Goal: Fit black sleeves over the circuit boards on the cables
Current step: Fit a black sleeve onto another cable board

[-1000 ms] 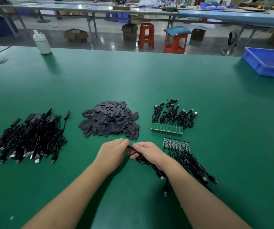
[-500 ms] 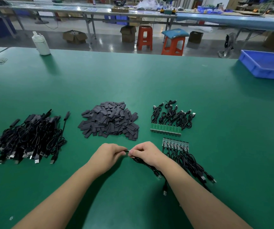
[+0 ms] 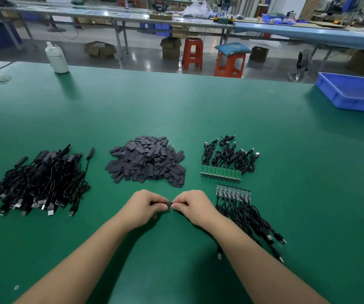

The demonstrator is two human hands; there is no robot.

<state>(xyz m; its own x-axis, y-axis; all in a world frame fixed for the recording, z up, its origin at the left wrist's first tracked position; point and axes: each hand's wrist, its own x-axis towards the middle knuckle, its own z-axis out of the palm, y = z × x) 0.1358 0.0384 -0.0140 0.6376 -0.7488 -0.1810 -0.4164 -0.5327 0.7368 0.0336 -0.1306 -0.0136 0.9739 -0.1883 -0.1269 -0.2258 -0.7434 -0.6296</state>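
Head view of a green bench (image 3: 198,110) set out for sleeving. Left hand (image 3: 142,208) and right hand (image 3: 195,206) meet at the centre, knuckles up, each with its fingers curled and pinched on a small black piece between them (image 3: 169,203); this is judged to be a sleeve being drawn over a board, though the fingers hide the board and how far the sleeve is on. One cable plug (image 3: 220,256) shows beneath the right forearm, probably the tail of the cable in work. Loose black sleeves (image 3: 147,160) lie heaped just beyond the hands, within easy reach. To the right, two batches of cables wait with bare boards in rows: a far row of green boards (image 3: 220,172) and a near row of boards (image 3: 233,192), their cables (image 3: 249,218) trailing toward the person, so that each can be taken in turn. To the left, a tangled pile of cables (image 3: 38,181) carries black sleeved ends, apparently the finished lot, kept apart from the untreated stock. At the far bench edge stand a white bottle (image 3: 56,58) and, well to the right, a blue tray (image 3: 352,94)
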